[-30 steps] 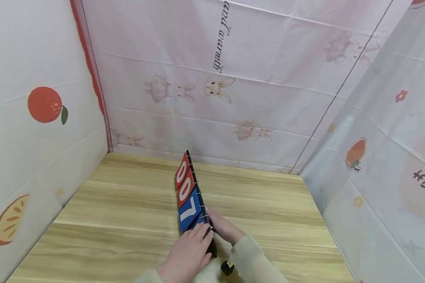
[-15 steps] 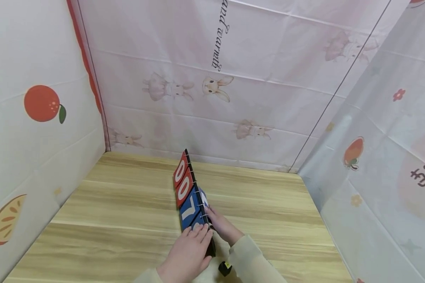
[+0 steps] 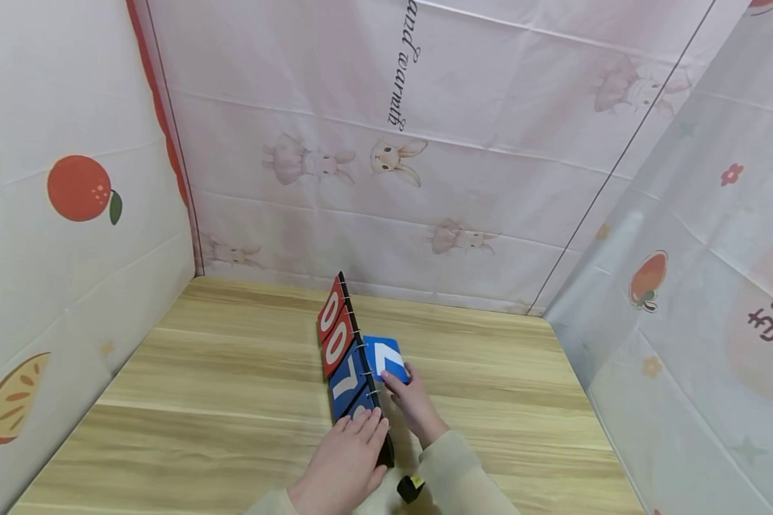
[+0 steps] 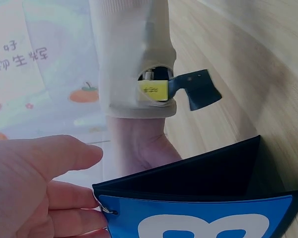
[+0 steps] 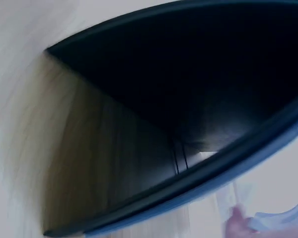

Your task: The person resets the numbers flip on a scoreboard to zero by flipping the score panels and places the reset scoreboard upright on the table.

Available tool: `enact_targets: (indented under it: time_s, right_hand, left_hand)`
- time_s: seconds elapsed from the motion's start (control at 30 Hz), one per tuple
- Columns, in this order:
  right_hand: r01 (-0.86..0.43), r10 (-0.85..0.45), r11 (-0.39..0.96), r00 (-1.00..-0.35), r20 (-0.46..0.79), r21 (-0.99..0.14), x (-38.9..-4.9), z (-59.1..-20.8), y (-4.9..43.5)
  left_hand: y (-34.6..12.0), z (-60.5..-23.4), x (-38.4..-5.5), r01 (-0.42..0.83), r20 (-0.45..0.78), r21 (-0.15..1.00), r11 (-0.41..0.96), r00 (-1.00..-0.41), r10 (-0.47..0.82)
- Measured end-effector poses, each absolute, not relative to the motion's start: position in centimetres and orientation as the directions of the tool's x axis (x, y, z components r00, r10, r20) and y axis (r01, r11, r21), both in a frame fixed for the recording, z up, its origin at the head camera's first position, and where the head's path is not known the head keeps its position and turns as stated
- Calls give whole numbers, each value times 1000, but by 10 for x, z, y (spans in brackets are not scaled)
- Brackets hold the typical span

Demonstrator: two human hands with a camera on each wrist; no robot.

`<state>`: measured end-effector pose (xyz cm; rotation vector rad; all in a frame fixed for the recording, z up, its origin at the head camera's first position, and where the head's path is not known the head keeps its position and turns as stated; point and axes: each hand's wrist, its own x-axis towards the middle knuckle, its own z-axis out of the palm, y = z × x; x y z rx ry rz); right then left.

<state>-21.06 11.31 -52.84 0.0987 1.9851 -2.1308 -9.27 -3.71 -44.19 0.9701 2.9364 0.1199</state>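
A tent-shaped flip scoreboard (image 3: 338,347) stands on the table with red and blue number cards ringed along its black top edge. My left hand (image 3: 344,458) rests with extended fingers over the near end of that edge. In the left wrist view, the fingertips lie by a metal ring above a blue card (image 4: 203,218) with a white 8. On the scoreboard's right side, my right hand (image 3: 417,405) pinches a blue number card (image 3: 386,357) with a white numeral between thumb and fingers. The right wrist view is blurred and filled by the scoreboard's dark inside (image 5: 154,89).
A black bracket with a yellow part (image 3: 411,488) sticks out at the right sleeve (image 3: 460,472). Wood-grain tabletop (image 3: 187,400) spreads on both sides of the scoreboard. Printed cloth walls (image 3: 386,236) enclose the back and sides.
The blue number card has come into view and swung out on the scoreboard's right side, with my right hand moving right as it holds it. My left hand stays put.
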Motion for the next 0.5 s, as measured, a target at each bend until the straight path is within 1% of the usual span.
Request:
enact_targets:
  time_s: [0.07, 0.13, 0.23, 0.33, 0.5]
  right_hand:
    - [222, -110, -188, -973, -204, -957, -212, -528, 115]
    - [227, -115, -285, -973, -202, -931, -213, -526, 116]
    - [221, -122, -339, -974, -190, -914, -213, -525, 116]
    - [222, -100, -387, -975, -198, -895, -213, -523, 115]
    - [266, -79, -494, -962, -262, -828, -212, -518, 115]
  left_hand:
    - [-37, -442, -92, 593, -15, 88, 800, -803, 596]
    - [-37, -442, -92, 590, -15, 89, 802, -805, 594]
    - [-37, -443, -93, 587, -13, 89, 804, -807, 591]
    - [-37, -442, -92, 586, -13, 91, 805, -808, 589]
    - [-37, -442, -91, 577, -23, 102, 811, -813, 581]
